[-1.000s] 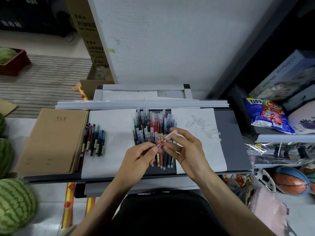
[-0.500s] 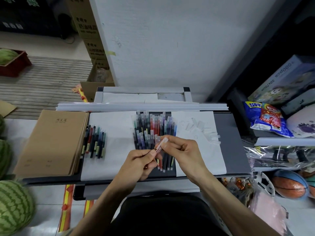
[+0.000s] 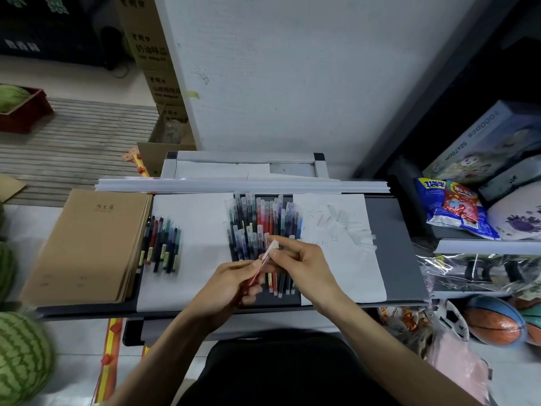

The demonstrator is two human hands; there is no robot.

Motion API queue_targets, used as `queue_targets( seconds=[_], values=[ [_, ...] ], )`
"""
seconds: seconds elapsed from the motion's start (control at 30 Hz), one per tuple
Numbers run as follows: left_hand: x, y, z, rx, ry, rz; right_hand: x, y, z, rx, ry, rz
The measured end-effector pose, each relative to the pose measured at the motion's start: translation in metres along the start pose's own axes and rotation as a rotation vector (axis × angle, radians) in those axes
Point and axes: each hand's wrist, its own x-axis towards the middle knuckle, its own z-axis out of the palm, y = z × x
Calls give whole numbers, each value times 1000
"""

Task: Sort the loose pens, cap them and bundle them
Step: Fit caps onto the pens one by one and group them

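I watch the left hand point(image 3: 234, 281) pinch a red pen point(image 3: 261, 263) just above the loose pen pile point(image 3: 254, 221). The right hand point(image 3: 304, 259) pinches a clear cap point(image 3: 272, 247) at its tip. I judge that a crooked push could jam the cap or drop the pen into the pile.

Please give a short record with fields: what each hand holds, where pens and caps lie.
left hand: grips the lower end of the red pen
right hand: pinches the clear cap at its upper end
pen pile: on the grey tray, behind the hands
sorted pens: small row beside the brown notebooks
loose caps: scattered on the white sheet at right
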Motion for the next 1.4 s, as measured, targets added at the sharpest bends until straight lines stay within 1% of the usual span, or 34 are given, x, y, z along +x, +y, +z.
queue_targets(
  seconds=[0.07,0.1,0.17,0.23,0.3,0.4,0.5,0.63,0.73,0.83,0.93,1.13,1.27,1.4],
  values=[
    [5,-2,-8,248,130,35,3,12,0,-72,31,53],
    [9,-2,-13,346,220,54,5,18,-3,-148,54,78],
    [20,-3,-25,415,449,105,9,28,-13,-334,81,116],
    [31,-4,-38,422,643,143,10,37,-29,-444,90,143],
    [44,-2,-51,444,747,142,12,45,-48,-528,138,161],
    [58,0,-65,513,824,135,16,52,-77,-665,224,188],
    [66,2,-68,594,836,134,21,55,-96,-797,251,194],
    [71,5,-63,733,866,145,37,49,-105,-1007,281,104],
    [76,5,-61,741,855,142,54,41,-104,-1116,284,57],
    [78,5,-62,756,817,112,74,34,-102,-1150,285,63],
    [76,5,-64,792,816,108,91,32,-98,-1170,285,78],
    [60,-1,-61,892,762,167,113,37,-96,-1216,299,76],
    [54,-5,-62,922,703,166,119,40,-94,-1282,288,117],
    [48,-4,-62,957,723,159,121,42,-93,-1345,294,132]
  ],
)
